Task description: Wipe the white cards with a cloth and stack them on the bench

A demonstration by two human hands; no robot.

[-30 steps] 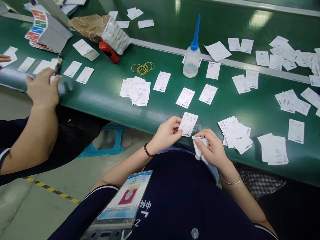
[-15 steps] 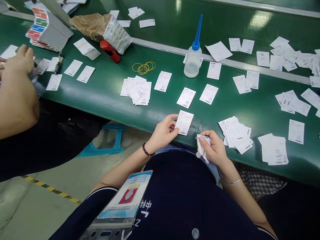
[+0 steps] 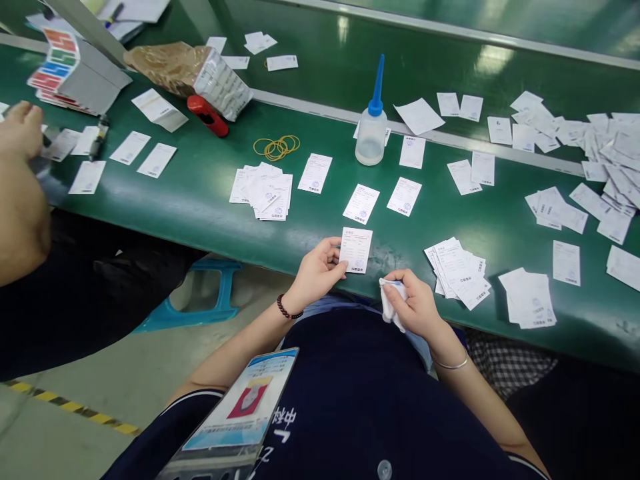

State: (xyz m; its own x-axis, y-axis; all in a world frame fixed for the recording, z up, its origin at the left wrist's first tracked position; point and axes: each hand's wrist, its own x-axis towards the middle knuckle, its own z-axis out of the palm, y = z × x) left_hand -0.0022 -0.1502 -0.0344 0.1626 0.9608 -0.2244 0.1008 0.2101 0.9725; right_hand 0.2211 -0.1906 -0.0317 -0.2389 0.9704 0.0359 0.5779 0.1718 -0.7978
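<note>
My left hand [image 3: 317, 271] pinches a small printed paper slip [image 3: 356, 250] by its left edge, just above the near edge of the green workbench [image 3: 165, 220]. My right hand [image 3: 410, 305] is shut on a crumpled white cloth [image 3: 393, 305] with a bit of blue at its top. The cloth is a short way to the right of the slip and apart from it. Loose slips lie just beyond the held one, and a messy pile of slips [image 3: 457, 273] sits to the right of my right hand.
A co-worker's hand [image 3: 20, 130] works at the far left among slips. On the bench stand a plastic bottle with a blue nozzle [image 3: 371, 137], yellow rubber bands [image 3: 276, 148], a red stapler [image 3: 207, 115] and a brown-wrapped package [image 3: 170, 60]. Several more slips are scattered to the right.
The slip has turned from leaning right to nearly upright in my left hand. The whole view has shifted slightly left and down. The co-worker's hand has moved left.
</note>
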